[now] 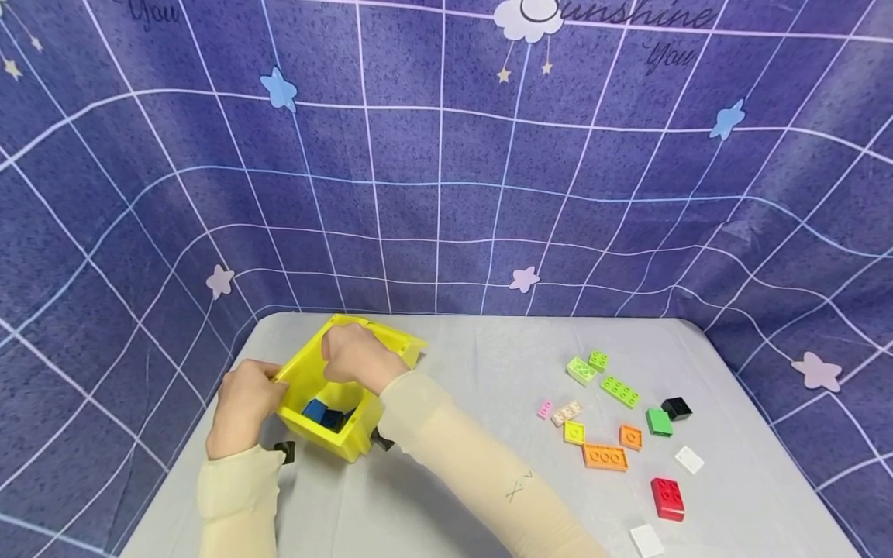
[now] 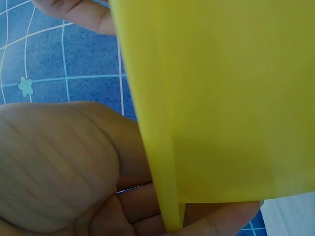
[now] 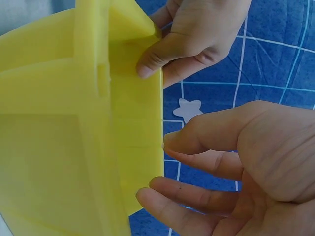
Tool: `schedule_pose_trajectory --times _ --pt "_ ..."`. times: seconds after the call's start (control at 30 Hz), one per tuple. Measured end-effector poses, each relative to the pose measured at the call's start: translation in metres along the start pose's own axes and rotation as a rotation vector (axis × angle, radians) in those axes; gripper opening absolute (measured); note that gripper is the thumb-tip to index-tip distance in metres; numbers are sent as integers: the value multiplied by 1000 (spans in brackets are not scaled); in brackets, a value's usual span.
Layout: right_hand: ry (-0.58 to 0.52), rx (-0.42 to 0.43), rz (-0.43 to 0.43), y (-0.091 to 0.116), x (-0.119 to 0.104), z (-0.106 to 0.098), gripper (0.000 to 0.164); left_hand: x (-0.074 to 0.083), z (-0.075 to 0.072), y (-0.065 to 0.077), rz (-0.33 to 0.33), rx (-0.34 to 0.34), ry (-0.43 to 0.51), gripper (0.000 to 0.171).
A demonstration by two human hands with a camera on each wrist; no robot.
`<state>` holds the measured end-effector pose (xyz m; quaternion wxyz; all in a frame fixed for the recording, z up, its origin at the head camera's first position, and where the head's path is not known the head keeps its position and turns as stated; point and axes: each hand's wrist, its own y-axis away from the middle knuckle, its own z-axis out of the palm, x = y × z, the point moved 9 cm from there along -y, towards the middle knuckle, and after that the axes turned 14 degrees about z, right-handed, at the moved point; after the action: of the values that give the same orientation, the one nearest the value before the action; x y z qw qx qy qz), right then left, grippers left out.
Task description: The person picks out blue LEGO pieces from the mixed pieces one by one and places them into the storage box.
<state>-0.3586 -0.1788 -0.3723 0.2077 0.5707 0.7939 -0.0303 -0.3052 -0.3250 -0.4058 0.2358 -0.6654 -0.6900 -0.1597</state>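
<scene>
A yellow bin (image 1: 300, 415) stands tilted-looking at the left of the table. Inside lie several dark blue bricks (image 1: 322, 415). My left hand (image 1: 244, 403) grips the bin's left wall, thumb over the rim; the left wrist view shows this hand (image 2: 54, 162) around the yellow edge. Over the bin's far part is my right hand (image 1: 359, 358). From the right wrist view, that hand (image 3: 256, 167) has its thumb and index tips close together near the rim, other fingers loosely bent, with nothing visible between them.
Loose bricks lie at the right: lime green (image 1: 619, 391), orange (image 1: 605, 457), yellow (image 1: 574, 432), pink (image 1: 545, 409), beige (image 1: 567, 413), green (image 1: 659, 422), black (image 1: 677, 408), red (image 1: 667, 498) and white (image 1: 646, 541). A patterned blue curtain (image 1: 474, 209) surrounds the table (image 1: 481, 372).
</scene>
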Motion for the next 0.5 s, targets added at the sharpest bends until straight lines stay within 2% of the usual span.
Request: schedule_pose_trajectory --times 0.27,0.5 --pt "-5 14 -29 3 -2 -10 9 0 0 1 3 -4 3 39" --pt "-18 27 -30 10 -3 -22 32 -1 1 0 -1 -8 -1 39"
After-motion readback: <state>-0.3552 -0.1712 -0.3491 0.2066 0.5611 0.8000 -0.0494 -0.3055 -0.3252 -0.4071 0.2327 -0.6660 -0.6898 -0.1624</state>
